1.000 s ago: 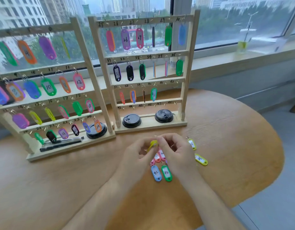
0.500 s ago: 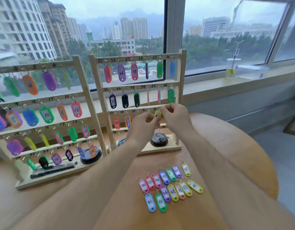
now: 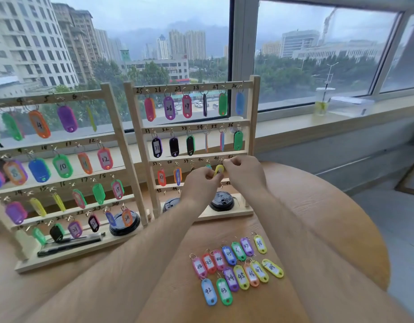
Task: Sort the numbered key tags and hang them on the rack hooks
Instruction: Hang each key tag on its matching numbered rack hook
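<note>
Two wooden racks stand at the table's back, the left rack (image 3: 117,127) and the right rack (image 3: 254,117), both hung with numbered coloured key tags. My left hand (image 3: 202,183) pinches the body of a yellow key tag (image 3: 218,170) at the right rack's third row, by the hook marked 41. My right hand (image 3: 242,170) pinches at the tag's ring just above it, next to the hook. Several loose numbered tags (image 3: 236,269) lie in rows on the table in front of me, between my forearms.
Black cup lids (image 3: 222,201) sit on the rack bases, and black pens (image 3: 70,243) lie on the left rack's base. A plastic drink cup (image 3: 323,101) stands on the windowsill. The round wooden table (image 3: 329,220) ends at the right.
Both hands lifted the yellow tag from the loose pile up to the right rack's third row, and now hold it at the hook marked 41. My view tilted upward.
</note>
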